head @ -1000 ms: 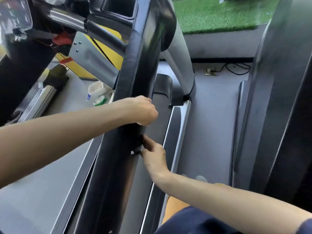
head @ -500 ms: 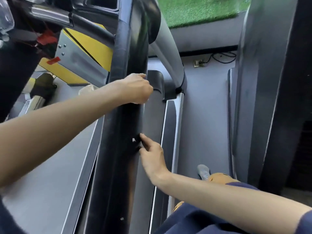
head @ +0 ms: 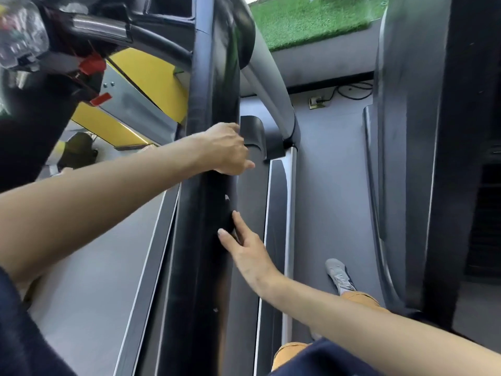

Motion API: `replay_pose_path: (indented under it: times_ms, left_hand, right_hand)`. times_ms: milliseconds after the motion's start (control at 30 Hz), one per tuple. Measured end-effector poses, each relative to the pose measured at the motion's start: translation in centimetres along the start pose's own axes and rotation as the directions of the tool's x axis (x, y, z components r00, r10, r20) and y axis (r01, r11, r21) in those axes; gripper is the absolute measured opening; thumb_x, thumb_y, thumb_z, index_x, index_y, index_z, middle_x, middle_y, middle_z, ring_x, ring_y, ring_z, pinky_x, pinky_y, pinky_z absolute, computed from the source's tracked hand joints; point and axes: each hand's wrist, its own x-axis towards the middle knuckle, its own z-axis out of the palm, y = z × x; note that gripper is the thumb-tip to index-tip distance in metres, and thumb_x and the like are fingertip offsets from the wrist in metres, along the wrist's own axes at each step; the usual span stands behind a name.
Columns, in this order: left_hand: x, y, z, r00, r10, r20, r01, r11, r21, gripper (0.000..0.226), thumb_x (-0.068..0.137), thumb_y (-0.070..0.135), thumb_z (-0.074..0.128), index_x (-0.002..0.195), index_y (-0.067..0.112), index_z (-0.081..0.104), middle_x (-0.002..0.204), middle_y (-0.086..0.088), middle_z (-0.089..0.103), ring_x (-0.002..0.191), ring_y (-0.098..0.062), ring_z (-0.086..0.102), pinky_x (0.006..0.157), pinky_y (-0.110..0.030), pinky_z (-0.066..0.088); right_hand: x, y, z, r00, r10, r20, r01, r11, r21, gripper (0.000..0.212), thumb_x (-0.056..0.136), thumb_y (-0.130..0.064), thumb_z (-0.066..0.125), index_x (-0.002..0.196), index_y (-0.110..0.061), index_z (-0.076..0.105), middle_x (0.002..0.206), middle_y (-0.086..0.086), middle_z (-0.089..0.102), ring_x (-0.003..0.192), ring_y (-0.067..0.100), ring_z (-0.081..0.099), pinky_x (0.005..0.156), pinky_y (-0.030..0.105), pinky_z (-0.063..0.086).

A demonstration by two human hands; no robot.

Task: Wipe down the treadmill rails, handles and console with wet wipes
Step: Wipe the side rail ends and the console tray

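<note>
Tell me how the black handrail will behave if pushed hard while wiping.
The black handrail will likely stay stiff: it is thick and looks anchored at its upper end. Its gloss suggests it gets slippery when wet; the left hand wrapped round it should help. Small white nicks hint at a soft skin that could tear.

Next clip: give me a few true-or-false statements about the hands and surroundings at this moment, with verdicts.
1. The left hand curls over the black handrail. True.
2. The right hand grips the black handrail farther up than the left hand. False: it sits lower, nearer the camera, with straight fingers touching the rail.
3. A grey shoe stands on the grey floor. True.
4. The turf at the top is red. False: it is green.
</note>
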Motion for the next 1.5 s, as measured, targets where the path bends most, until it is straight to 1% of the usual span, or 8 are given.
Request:
replay_pose_path:
  times_ms: [167,400,600,833,1033,1233,1400,1500]
  left_hand:
    - [-4.4,5.5,1.0,0.951,0.267,0.155,-0.269,0.963,-0.006,0.058,0.102,0.044,0.015,0.121,0.016,0.061,0.125,-0.002,0.063,0.132,-0.016,0.042,0.119,-0.042,0.010]
    - [-2.6,-3.0,-0.5,0.963,-0.097,-0.251,0.098,0.995,-0.009,0.057,0.100,0.037,0.008,0.120,0.019,0.058,0.125,0.002,0.057,0.129,-0.015,0.043,0.116,-0.040,0.016]
    - [-7.5,1.2,1.0,0.947,0.304,-0.107,-0.321,0.920,-0.225,0.050,0.103,0.043,0.013,0.133,0.033,0.052,0.146,0.018,0.041,0.141,0.001,0.022,0.119,-0.033,0.002]
    - [-4.7,-5.8,0.3,0.935,-0.116,-0.336,0.052,0.980,-0.192,0.058,0.101,0.045,0.006,0.134,0.029,0.050,0.148,0.014,0.040,0.143,-0.006,0.023,0.117,-0.033,0.005]
    - [-8.7,-0.4,1.5,0.951,0.217,-0.222,-0.278,0.913,-0.298,0.080,0.085,0.059,-0.007,0.138,0.034,0.048,0.147,0.020,0.038,0.140,0.008,0.016,0.115,-0.024,-0.011]
    - [-7.2,-3.5,0.7,0.937,-0.073,-0.341,-0.015,0.969,-0.248,0.080,0.086,0.056,-0.005,0.137,0.028,0.051,0.147,0.013,0.042,0.141,-0.003,0.026,0.116,-0.031,-0.004]
    - [-11.9,3.5,3.1,0.915,0.322,-0.243,-0.385,0.877,-0.288,0.071,0.092,0.052,0.002,0.133,0.031,0.056,0.142,0.016,0.047,0.138,0.001,0.029,0.111,-0.024,-0.018]
    - [-10.0,0.5,2.8,0.860,0.306,-0.408,-0.335,0.942,0.001,0.038,0.097,0.035,0.032,0.107,0.028,0.069,0.115,0.011,0.067,0.119,-0.007,0.056,0.114,-0.037,0.003]
  right_hand:
    - [-0.6,0.1,1.0,0.998,-0.017,0.064,0.024,0.995,-0.100,0.091,0.090,-0.052,0.055,0.152,-0.033,-0.008,0.158,-0.020,0.003,0.143,-0.001,0.007,0.106,0.014,0.010]
    - [-0.6,0.7,0.8,0.997,-0.001,0.077,0.009,0.994,-0.105,0.099,0.085,-0.055,0.060,0.152,-0.030,-0.009,0.159,-0.019,-0.004,0.144,0.000,0.008,0.113,0.020,0.010]
    - [-0.7,0.5,0.9,0.998,-0.014,0.059,0.020,0.993,-0.114,0.097,0.087,-0.052,0.061,0.153,-0.028,-0.006,0.159,-0.017,-0.002,0.144,0.000,0.005,0.112,0.017,0.009]
    - [-0.5,0.5,0.4,0.996,-0.012,0.083,0.022,0.992,-0.123,0.097,0.087,-0.051,0.061,0.152,-0.029,-0.008,0.159,-0.018,-0.001,0.144,0.000,0.007,0.108,0.016,0.009]
    - [-0.6,0.5,0.7,0.998,-0.021,0.064,0.027,0.994,-0.102,0.097,0.086,-0.051,0.062,0.153,-0.031,-0.006,0.159,-0.019,0.001,0.144,0.001,0.008,0.107,0.016,0.012]
    - [-0.5,0.6,0.7,0.999,-0.032,0.041,0.036,0.994,-0.102,0.097,0.085,-0.050,0.064,0.153,-0.029,-0.002,0.159,-0.019,0.002,0.144,-0.001,0.009,0.111,0.016,0.011]
    - [-0.8,0.7,1.1,0.996,-0.086,-0.010,0.084,0.989,-0.124,0.084,0.084,-0.051,0.065,0.150,-0.035,0.017,0.150,-0.025,0.026,0.137,-0.005,0.025,0.112,0.017,0.024]
    - [-1.1,0.8,1.3,0.999,-0.032,-0.028,0.029,0.995,-0.101,0.095,0.082,-0.056,0.064,0.154,-0.028,0.007,0.158,-0.015,0.014,0.144,0.003,0.016,0.117,0.022,0.015]
